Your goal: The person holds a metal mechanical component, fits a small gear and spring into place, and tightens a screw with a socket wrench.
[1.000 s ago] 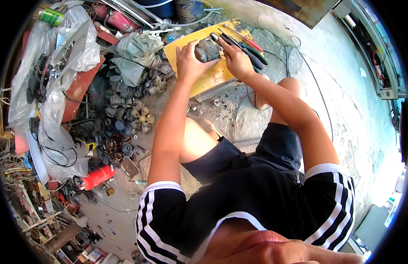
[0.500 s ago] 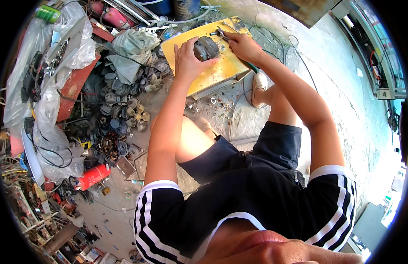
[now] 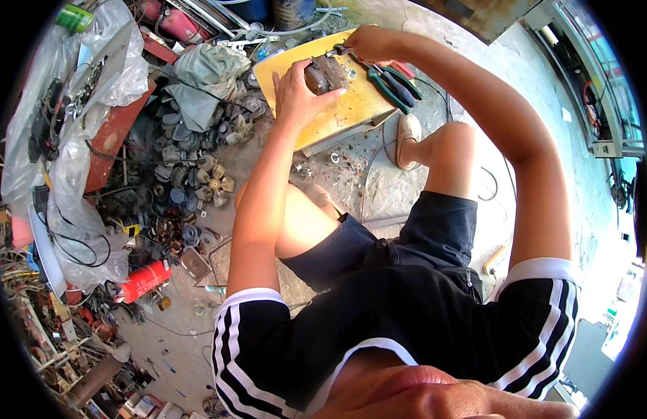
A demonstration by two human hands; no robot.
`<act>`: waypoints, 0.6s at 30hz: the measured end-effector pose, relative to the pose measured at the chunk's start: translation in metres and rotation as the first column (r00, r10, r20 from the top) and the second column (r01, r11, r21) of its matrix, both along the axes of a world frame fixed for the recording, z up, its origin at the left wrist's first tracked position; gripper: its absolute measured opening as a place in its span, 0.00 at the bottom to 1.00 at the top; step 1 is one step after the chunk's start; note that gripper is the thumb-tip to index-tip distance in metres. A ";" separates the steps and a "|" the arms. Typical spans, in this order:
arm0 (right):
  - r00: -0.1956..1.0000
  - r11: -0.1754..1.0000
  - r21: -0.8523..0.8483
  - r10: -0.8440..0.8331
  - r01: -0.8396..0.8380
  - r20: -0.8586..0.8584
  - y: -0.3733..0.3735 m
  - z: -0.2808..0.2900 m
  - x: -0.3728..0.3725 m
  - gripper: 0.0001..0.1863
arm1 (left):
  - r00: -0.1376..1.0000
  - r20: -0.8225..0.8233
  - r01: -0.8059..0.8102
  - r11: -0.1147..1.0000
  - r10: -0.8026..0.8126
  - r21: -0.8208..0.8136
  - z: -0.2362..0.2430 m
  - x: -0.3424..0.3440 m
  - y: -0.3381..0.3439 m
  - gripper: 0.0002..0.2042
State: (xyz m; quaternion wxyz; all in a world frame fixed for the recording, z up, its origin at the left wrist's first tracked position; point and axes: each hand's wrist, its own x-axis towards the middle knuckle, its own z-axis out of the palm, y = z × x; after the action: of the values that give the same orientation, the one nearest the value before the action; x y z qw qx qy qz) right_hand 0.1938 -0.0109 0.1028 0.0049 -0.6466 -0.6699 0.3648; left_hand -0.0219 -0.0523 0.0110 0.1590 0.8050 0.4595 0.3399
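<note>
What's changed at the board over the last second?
The right hand has moved away from the body, off the tool handles to the far edge of the yellow board, leaving the green plier handle in fuller view. Whether it holds anything I can't tell. Unchanged: the left hand keeps its grip on the dark metal part.

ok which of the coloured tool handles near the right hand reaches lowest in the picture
The curved green tool handle: its end reaches below that of the dark blue tool handle beside it, while the red tool handle lies highest.
</note>
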 end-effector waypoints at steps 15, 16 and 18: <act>0.958 0.794 -0.595 0.252 -0.123 0.139 0.121 0.017 -0.061 0.08 | 0.997 0.083 0.007 0.997 0.000 -0.078 0.004 -0.002 0.005 0.40; 0.962 0.802 -0.584 0.242 -0.124 0.128 0.120 0.017 -0.061 0.08 | 0.996 0.087 -0.003 0.997 0.010 -0.081 0.005 -0.002 0.003 0.40; 0.969 0.824 -0.551 0.226 -0.133 0.103 0.114 0.018 -0.056 0.08 | 0.996 0.091 -0.010 0.996 0.018 -0.085 0.007 -0.003 0.001 0.40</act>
State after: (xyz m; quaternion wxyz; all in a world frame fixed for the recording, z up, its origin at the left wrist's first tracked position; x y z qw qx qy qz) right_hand 0.1377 0.1029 0.1207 -0.2665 -0.5833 -0.5962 0.4829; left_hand -0.0249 -0.0512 0.0180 0.2116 0.7778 0.4714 0.3579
